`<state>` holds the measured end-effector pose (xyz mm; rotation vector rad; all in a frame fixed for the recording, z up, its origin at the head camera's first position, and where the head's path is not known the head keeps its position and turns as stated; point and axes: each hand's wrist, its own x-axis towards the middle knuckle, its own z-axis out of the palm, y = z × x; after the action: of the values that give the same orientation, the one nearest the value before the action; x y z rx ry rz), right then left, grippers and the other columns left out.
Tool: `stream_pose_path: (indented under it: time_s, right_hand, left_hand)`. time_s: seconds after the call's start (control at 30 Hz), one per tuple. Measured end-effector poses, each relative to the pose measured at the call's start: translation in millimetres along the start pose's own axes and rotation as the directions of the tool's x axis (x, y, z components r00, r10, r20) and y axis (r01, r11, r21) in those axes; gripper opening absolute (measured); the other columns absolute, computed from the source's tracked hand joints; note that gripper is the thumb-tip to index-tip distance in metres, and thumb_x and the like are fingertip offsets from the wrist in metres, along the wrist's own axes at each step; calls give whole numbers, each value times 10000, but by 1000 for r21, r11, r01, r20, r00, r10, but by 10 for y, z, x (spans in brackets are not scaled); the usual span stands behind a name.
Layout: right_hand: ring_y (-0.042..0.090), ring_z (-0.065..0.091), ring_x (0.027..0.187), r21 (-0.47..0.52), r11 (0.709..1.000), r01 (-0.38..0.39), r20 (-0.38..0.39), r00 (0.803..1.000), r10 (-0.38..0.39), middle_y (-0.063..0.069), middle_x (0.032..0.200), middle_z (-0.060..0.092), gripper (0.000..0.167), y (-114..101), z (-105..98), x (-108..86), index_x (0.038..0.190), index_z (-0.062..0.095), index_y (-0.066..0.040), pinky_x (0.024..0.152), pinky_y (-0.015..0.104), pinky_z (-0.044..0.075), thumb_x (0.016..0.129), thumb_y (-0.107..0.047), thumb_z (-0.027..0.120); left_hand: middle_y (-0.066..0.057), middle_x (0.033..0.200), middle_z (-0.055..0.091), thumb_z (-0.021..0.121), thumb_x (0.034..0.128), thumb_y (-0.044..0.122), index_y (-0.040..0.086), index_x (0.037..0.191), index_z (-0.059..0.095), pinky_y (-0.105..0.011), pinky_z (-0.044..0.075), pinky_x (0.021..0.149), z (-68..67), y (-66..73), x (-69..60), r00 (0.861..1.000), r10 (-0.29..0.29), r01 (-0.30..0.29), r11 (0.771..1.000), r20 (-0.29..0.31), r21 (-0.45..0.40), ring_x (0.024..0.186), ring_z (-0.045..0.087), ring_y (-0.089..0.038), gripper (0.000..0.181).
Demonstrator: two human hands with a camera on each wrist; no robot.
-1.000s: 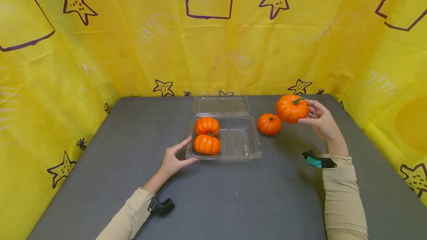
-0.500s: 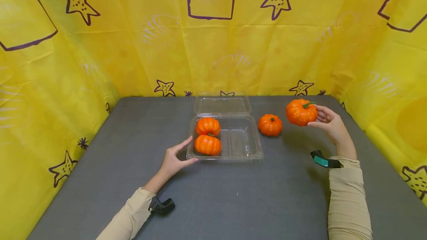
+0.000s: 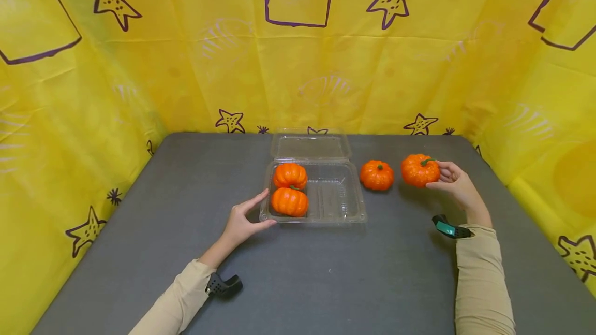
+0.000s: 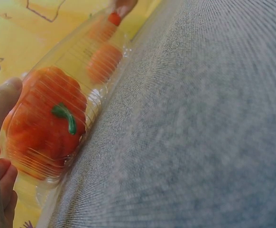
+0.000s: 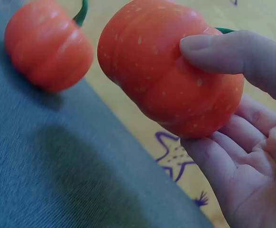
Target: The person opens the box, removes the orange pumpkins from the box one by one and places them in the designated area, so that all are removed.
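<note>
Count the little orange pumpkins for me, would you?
4: a rear pumpkin and a front pumpkin at left in the clear container, a third pumpkin on the table to its right, a fourth pumpkin held in the right hand.

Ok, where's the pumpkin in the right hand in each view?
Head: held pumpkin right of centre, to the right of the box.
Left wrist: held pumpkin small at the top, left of centre, blurred and only partly clear beyond the box.
Right wrist: held pumpkin large, upper centre.
Shared landmark: the right hand, next to it in all three.
</note>
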<state>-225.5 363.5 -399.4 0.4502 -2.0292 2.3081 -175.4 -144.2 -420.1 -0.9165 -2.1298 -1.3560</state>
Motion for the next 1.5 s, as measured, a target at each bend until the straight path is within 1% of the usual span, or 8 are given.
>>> stream_pose_path:
  time_s: [0.27, 0.4, 0.5, 0.63, 0.8, 1.03, 1.27, 1.5]
  right_hand:
    - [21, 591, 873, -94, 994, -48, -84, 996, 40, -109, 1000, 621, 414, 187, -44, 20, 1027, 539, -114, 719, 151, 468, 734, 165, 628]
    - [-18, 567, 888, -150, 987, -62, -121, 992, 44, -161, 1018, 582, 391, 249, -47, 21, 1005, 515, -97, 724, 126, 453, 725, 134, 660]
    - [-37, 553, 897, -173, 983, -61, -130, 991, 39, -177, 1028, 556, 390, 289, -59, 16, 997, 490, -88, 729, 114, 445, 725, 136, 658]
    - [-28, 542, 911, -167, 984, -62, -129, 991, 40, -163, 1033, 544, 416, 330, -65, 18, 1005, 461, -89, 739, 120, 445, 722, 144, 656]
    - [-21, 552, 881, -169, 981, -94, -146, 987, 70, -139, 997, 551, 421, 347, -71, 5, 1001, 429, -84, 715, 125, 457, 725, 136, 658]
    - [-37, 551, 872, -169, 980, -107, -140, 987, 83, -152, 975, 570, 402, 337, -70, -12, 1009, 415, -58, 716, 111, 447, 739, 135, 642]
    - [-24, 550, 849, -128, 975, -180, -134, 978, 163, -138, 933, 588, 397, 313, -67, -50, 1055, 414, -109, 714, 111, 443, 781, 80, 630]
    - [-19, 540, 881, -132, 974, -187, -101, 980, 174, -131, 981, 554, 424, 351, -66, -32, 1078, 392, -129, 737, 121, 441, 788, 69, 629]
  left_hand:
    - [-302, 1077, 548, 806, 516, -97, -187, 1085, 535, -224, 367, 914, 3, -5, 7, 1000, 2, -2, 1000, -2, 0, 973, 526, -440, 636]
    - [-301, 1076, 548, 806, 517, -95, -185, 1082, 538, -225, 369, 913, 11, -17, -10, 1000, 1, -1, 1000, -4, -2, 978, 528, -431, 632]
    - [-302, 1075, 547, 807, 514, -95, -187, 1077, 539, -220, 367, 914, 20, -21, -26, 1000, -2, 2, 1000, -2, -3, 982, 529, -426, 630]
    - [-303, 1074, 547, 805, 512, -98, -185, 1078, 541, -216, 362, 916, 22, -21, -35, 1000, 1, -1, 1000, -8, -7, 976, 527, -435, 631]
    - [-298, 1078, 549, 806, 520, -89, -181, 1085, 540, -214, 361, 915, 17, -17, -36, 1000, -1, 1, 1000, -4, -9, 977, 525, -436, 631]
    - [-298, 1080, 548, 806, 524, -88, -182, 1085, 539, -214, 365, 910, 12, -16, -27, 1000, 1, -1, 1000, 1, -14, 979, 526, -432, 629]
    - [-307, 1075, 546, 806, 528, -88, -188, 1084, 536, -227, 369, 912, 10, -24, -10, 1000, 9, -8, 1000, 5, -19, 977, 525, -439, 626]
    - [-303, 1080, 545, 803, 526, -93, -183, 1088, 537, -222, 358, 923, 0, -18, -16, 1000, -3, 3, 1000, -1, -23, 984, 519, -441, 628]
